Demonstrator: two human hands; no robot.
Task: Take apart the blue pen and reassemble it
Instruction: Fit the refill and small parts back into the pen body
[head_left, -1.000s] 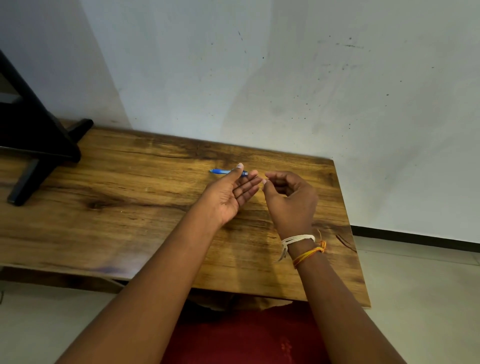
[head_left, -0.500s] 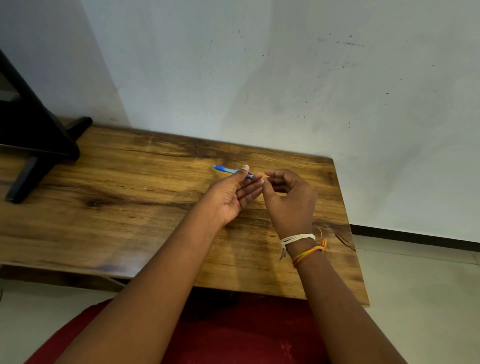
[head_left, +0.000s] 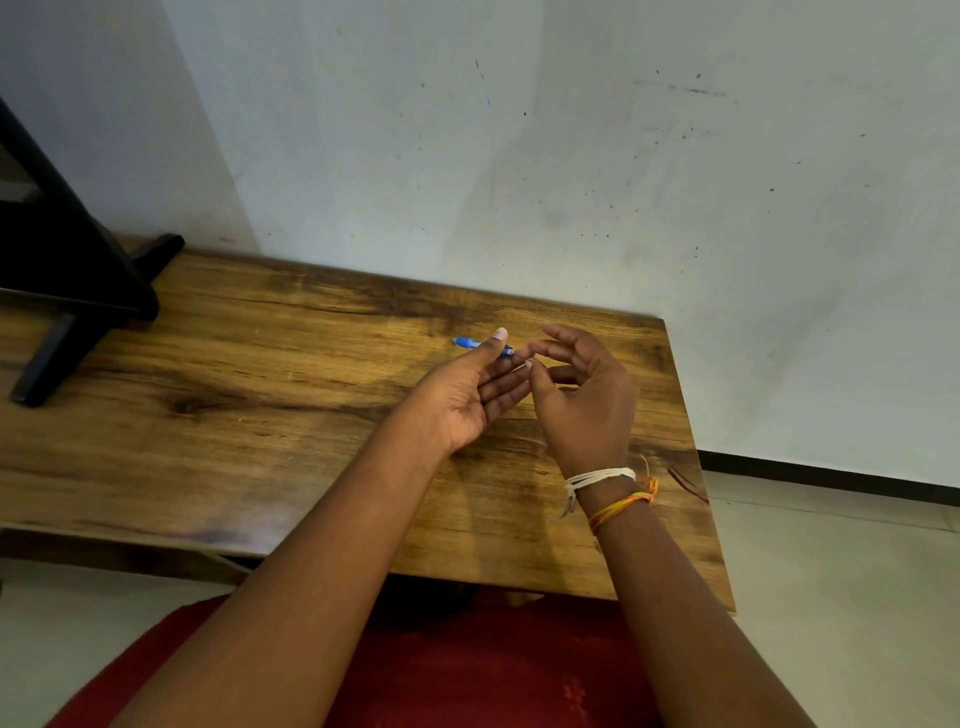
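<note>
Left grip: the left hand (head_left: 470, 400) pinches the blue pen (head_left: 480, 345) between thumb and fingers, palm turned up, just above the bench (head_left: 249, 395). Right grip: the right hand (head_left: 584, 395) has spread since half a second ago; its fingers (head_left: 563, 338), then curled into a loose fist, now fan open, while thumb and forefinger meet at the pen's right end. Whether a small part is pinched there cannot be told.

Wall (head_left: 571, 156): pale, speckled, behind the bench.

Bench: wood-grain top, its right end near the wall's dark skirting. Both forearms reach over its near edge.

Black stand (head_left: 67, 291): on the bench's far left, well apart from the hands, unchanged.

Red cloth (head_left: 467, 670): below the near edge, between the forearms; more of it shows than one second ago.

Wrist threads (head_left: 602, 478): white and orange bands on the right wrist.

Pen: held level-to-tilted, its blue end pointing left beyond the left thumb, its right end touching the right fingertips. It sits slightly nearer the right hand than before.
</note>
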